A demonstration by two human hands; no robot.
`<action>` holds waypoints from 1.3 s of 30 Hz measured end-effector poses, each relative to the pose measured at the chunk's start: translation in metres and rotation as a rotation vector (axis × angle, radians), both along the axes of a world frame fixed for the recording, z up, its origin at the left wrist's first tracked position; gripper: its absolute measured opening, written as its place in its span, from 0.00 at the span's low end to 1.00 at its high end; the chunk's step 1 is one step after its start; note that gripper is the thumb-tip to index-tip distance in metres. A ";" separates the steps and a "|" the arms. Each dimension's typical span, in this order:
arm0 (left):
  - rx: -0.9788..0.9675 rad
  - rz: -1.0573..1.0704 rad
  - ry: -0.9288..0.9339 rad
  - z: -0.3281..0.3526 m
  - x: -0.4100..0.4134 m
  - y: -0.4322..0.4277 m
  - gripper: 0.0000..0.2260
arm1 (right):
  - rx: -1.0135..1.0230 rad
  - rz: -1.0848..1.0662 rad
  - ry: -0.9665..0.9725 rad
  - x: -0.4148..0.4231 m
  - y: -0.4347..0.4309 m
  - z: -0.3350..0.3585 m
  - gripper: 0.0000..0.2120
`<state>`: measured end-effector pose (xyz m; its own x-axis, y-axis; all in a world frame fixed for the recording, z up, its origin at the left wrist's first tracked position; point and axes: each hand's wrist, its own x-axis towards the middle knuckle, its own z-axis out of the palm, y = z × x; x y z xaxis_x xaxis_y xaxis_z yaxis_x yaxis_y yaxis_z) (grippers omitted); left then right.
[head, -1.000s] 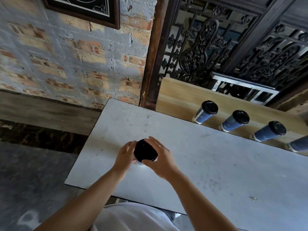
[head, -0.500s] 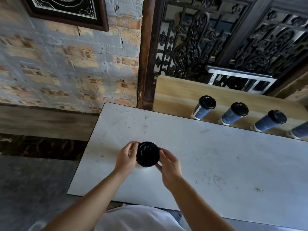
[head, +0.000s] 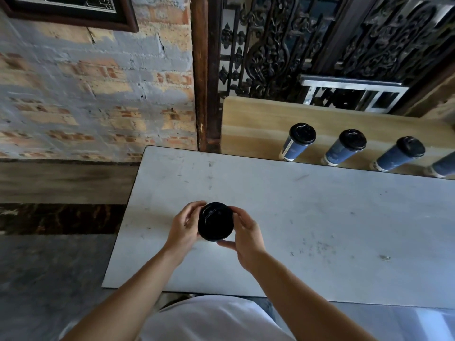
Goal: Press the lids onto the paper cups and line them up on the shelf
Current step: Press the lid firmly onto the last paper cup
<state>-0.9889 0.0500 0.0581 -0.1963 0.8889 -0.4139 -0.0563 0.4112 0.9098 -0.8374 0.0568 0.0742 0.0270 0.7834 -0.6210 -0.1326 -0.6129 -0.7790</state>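
A paper cup with a black lid (head: 215, 221) stands on the white table (head: 307, 217), seen from straight above so its body is hidden. My left hand (head: 185, 227) curls round the lid's left side. My right hand (head: 246, 232) cups the right side, thumb under the near rim. On the wooden shelf (head: 258, 124) behind the table, blue lidded cups stand in a row: one (head: 298, 141), a second (head: 344, 146), a third (head: 398, 153), and a fourth (head: 443, 166) cut off by the right edge.
A brick wall (head: 93, 89) rises at the left with a framed picture (head: 73, 8) at the top. A dark wooden post (head: 204, 70) and an ornate black iron grille (head: 320, 45) stand behind the shelf. The table's left edge drops to a dark floor (head: 49, 267).
My right hand has slid off the top of the lid to its right side. Both hands now hold the lidded cup at its sides. The camera has tilted slightly.
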 end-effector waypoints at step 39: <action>-0.013 -0.220 0.088 0.023 -0.006 0.010 0.17 | 0.048 0.082 -0.055 0.001 0.005 -0.002 0.12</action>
<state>-0.9946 0.0599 0.0809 -0.0343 0.9090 -0.4154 0.1150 0.4165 0.9019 -0.8361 0.0614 0.0718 -0.0048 0.8131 -0.5820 -0.0396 -0.5817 -0.8124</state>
